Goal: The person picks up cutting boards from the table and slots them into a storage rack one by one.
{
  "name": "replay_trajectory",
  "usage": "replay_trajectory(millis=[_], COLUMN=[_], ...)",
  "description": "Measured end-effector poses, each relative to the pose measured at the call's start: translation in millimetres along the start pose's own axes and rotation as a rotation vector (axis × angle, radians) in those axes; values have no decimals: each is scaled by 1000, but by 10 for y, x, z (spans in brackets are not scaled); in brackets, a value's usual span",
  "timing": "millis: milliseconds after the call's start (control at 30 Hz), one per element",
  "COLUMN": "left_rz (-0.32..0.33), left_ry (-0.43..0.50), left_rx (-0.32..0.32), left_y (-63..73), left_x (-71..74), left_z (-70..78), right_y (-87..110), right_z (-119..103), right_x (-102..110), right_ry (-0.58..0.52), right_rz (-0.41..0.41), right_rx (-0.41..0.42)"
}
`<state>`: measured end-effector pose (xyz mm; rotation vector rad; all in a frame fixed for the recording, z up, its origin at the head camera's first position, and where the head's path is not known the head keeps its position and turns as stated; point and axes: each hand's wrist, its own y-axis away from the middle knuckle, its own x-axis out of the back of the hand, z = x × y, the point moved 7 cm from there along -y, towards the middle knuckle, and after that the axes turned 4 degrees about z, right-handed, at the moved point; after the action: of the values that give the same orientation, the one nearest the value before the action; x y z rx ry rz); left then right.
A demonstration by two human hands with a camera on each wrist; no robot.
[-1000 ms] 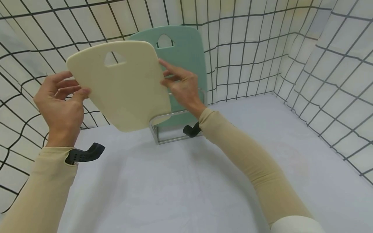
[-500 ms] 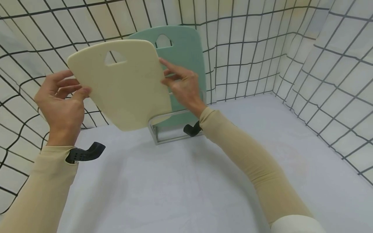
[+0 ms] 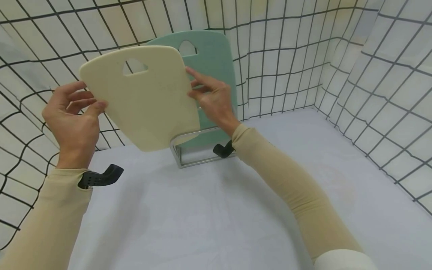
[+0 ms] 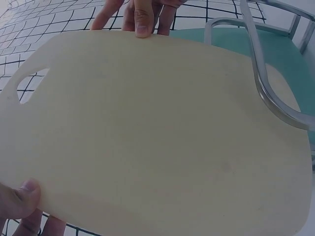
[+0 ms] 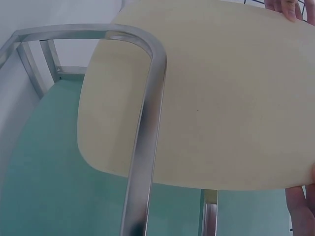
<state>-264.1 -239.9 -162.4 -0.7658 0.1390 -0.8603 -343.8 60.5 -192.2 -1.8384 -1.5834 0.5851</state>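
A cream cutting board point(image 3: 155, 101) is held tilted between both hands. My left hand point(image 3: 74, 120) pinches its left edge, thumb on the near face and fingers behind. On the right edge, my right hand point(image 3: 214, 99) pinches the board between thumb and fingers. The board's lower right corner lies behind the front bar of a metal rack point(image 3: 195, 132), while its lower left corner sticks out beyond the rack's left end. Behind it a green cutting board point(image 3: 216, 56) stands upright in the rack. In the right wrist view, the rack bar point(image 5: 147, 128) crosses in front of the cream board point(image 5: 211, 98).
A dark wire grid fence point(image 3: 287, 48) with white panels behind it surrounds the back and both sides. The rack stands on a white cloth surface point(image 3: 189, 213) close to the back fence. Black devices point(image 3: 102, 176) are strapped to the wrists.
The cream cutting board and both hands have shifted very slightly to the right relative to the rack. Both hands keep the same hold, and the green board stays in the rack.
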Motion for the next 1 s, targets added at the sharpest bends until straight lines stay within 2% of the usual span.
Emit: replay_trajectory(millis=[267,533,700,867,1000], left_rz=[-9,-5,-13,-21,-16], left_ry=[16,14,44,58,57], left_rx=[8,14,18,-9,-30], left_y=[17,36,44,29,16], left_x=[-66,-94,-121,-152,-163], left_z=[24,53,61,51,41], right_y=[-3,0,-5,-11,-8], right_z=[27,9,18,44,42], right_x=[56,106,126,152,172], right_ry=[-3,11,6,12,15], right_rz=[12,18,17,21,22], right_rx=[-20,38,26,-10,0])
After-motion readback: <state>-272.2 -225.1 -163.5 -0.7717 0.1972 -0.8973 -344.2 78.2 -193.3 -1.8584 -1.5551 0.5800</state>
